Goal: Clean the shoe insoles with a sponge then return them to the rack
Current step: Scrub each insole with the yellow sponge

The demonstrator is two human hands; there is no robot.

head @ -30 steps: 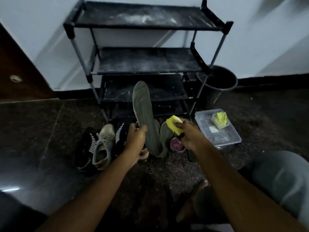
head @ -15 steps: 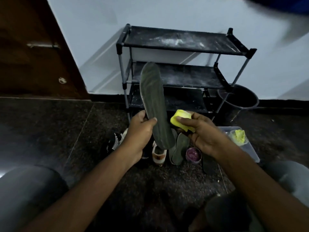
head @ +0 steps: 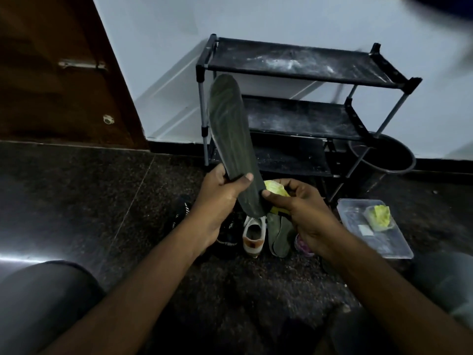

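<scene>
**Insole Held Up Before Dusty Rack, Sponge at Its Heel**

A dark grey insole is held upright and tilted slightly leftward in front of the black shoe rack, whose upper shelves are streaked with pale dust. The lower part of the insole is clasped by the left hand, its grip closed with the thumb laid across the near face. A yellow sponge is grasped in the right hand and is partly hidden behind the insole's lower edge, which is touched by the thumb tip. On the dark speckled floor below the hands, two more insoles are laid beside a white shoe and black shoes. A clear plastic tub with a yellow wad inside is set to the right, and a dark bucket is placed by the rack's right legs. A wooden door is seen at left.
</scene>
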